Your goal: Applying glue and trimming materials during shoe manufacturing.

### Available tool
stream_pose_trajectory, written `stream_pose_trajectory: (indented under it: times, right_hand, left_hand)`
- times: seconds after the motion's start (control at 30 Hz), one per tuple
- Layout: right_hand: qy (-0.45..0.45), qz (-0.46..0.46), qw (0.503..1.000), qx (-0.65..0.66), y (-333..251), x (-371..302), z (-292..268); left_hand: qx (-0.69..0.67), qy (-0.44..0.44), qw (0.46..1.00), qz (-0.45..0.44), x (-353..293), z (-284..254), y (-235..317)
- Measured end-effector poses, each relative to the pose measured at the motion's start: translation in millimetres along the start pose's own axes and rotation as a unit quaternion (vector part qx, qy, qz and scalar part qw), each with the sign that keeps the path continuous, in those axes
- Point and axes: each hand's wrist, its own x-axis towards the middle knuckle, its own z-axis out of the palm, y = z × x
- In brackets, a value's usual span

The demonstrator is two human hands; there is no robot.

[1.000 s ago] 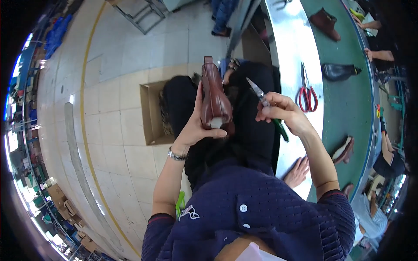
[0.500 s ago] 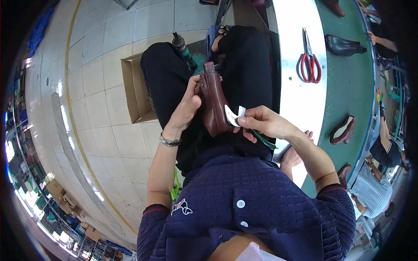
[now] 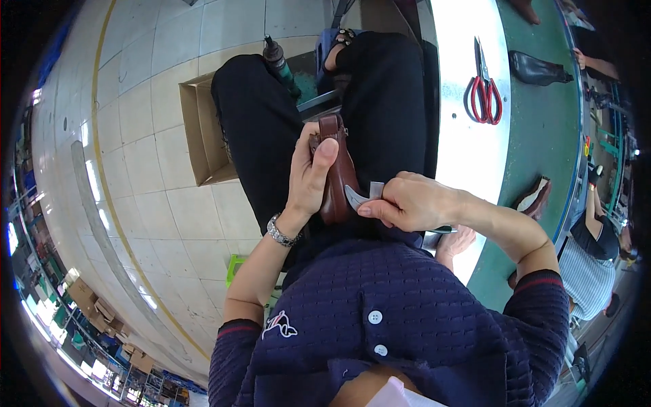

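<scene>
A brown leather shoe [image 3: 334,193] stands on end over my lap, with my left hand [image 3: 311,173] closed around its side, thumb across the leather. My right hand [image 3: 413,202] pinches a curved, pale grey pointed piece [image 3: 357,197] whose tip lies against or very near the shoe's right side. A small whitish tab [image 3: 376,190] sticks up beside my right fingers. Whether blade or strip, the curved piece's kind is unclear. A dark green handle end [image 3: 445,230] shows past the heel of my right hand; its other end is hidden.
Red-handled scissors [image 3: 483,98] lie on the white bench [image 3: 468,20] at right. Beyond, the green surface [image 3: 519,146] bears a black shoe [image 3: 539,69] and a brown shoe [image 3: 534,197]. Another person's hand [image 3: 458,243] rests under my right forearm. A cardboard box [image 3: 196,136] stands left of my knee.
The shoe has come lower and more upright, my left thumb now lying over it. My right wrist has turned, and the curved piece has shifted slightly left and down. The green handle shows less.
</scene>
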Motion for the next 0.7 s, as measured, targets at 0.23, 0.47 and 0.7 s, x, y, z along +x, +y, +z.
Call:
stream_pose_trajectory:
  times: [0.23, 0.47, 0.7]
  right_hand:
    - [0.100, 0.028, 0.984, -0.147, -25.5, -4.7, -3.6]
    - [0.101, 0.030, 0.986, 0.132, -0.5, 3.3, 15.6]
    - [0.003, -0.005, 0.951, 0.309, 16.5, 11.5, 4.0]
  left_hand:
    - [0.015, 0.021, 1.000, 0.002, 6.7, -3.6, -2.2]
    - [-0.012, -0.037, 0.999, -0.020, 15.5, -13.6, 1.8]
    - [-0.037, -0.042, 0.998, -0.014, 12.8, -5.1, 2.4]
